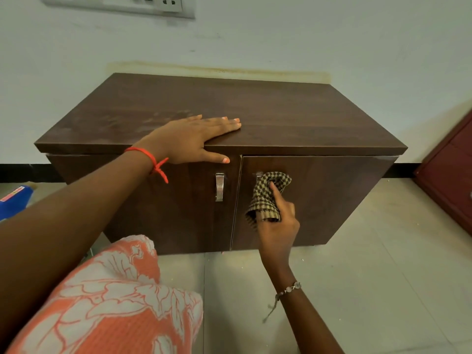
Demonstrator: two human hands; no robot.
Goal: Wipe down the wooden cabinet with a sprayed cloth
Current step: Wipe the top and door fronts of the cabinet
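Observation:
A low dark wooden cabinet [293, 116] with two doors stands against the white wall. My left hand [194, 136] lies flat on its top at the front edge, fingers spread, thumb hanging over the left door. My right hand [277, 223] grips a checked brown cloth [268, 195] and presses it on the right door, over that door's handle, which is mostly hidden. The left door's metal handle [219, 187] is uncovered.
A blue spray bottle [15, 200] lies on the floor at the far left. A reddish wooden cabinet [449, 172] stands at the right edge. My knee in orange patterned fabric [115, 297] is in front. Pale tiled floor [370, 264] surrounds the cabinet; a switch panel [153, 2] is above.

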